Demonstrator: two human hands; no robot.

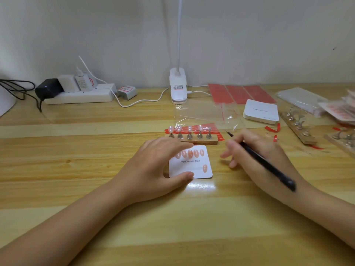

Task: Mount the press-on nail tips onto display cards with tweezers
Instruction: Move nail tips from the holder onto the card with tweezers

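— On the tabletop (76, 150), just in front of the wooden stand (192, 140), lies the display card (192, 169): five nail tips (190, 153) in its top row, one more at lower right. The left hand (153, 167) rests spread on it, fingers near the top edge, thumb at the bottom edge.

— And the right hand (255, 150)?

— Curled round the black tweezers (269, 164), points aimed at the stand and carrying nothing that I can see. Four tips sit on the stand's pegs; the rightmost peg is bare.

— What could spoil it?

— My guess: pinching a glossy tip too hard may flick it off across the tabletop. If the left hand lifts, the card may slide and the bottom row go crooked. Its fingers lie close to the mounted row and could nudge a tip loose.
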